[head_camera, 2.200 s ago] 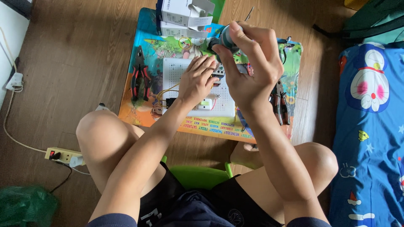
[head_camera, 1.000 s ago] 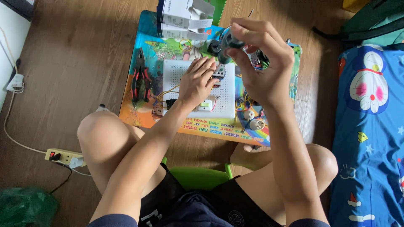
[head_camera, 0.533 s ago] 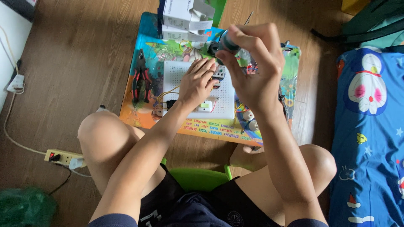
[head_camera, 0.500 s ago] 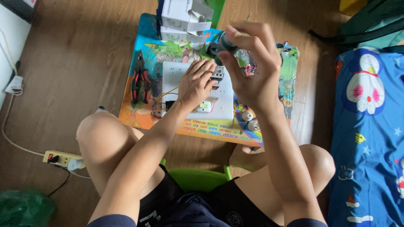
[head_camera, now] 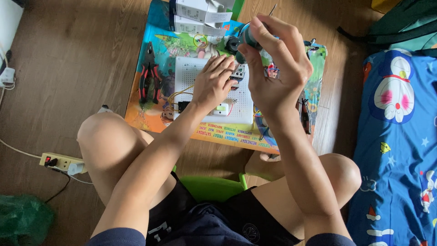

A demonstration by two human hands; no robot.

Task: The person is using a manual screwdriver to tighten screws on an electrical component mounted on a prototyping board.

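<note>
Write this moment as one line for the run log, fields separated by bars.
left hand flat on white breadboard | right hand raised, gripping teal tool | red pliers on colourful mat

Seen from my head camera, I sit with both bare knees raised and both forearms stretched forward between them. My left hand (head_camera: 214,84) lies palm down, fingers (head_camera: 223,66) extended and slightly spread, wrist straight. My right hand (head_camera: 275,68) is lifted higher and nearer the lens, back of the hand toward me, wrist bent, fingers curled inward in a closed pinch, thumb tucked against the fingertips. The two hands are near each other but not touching.
</note>
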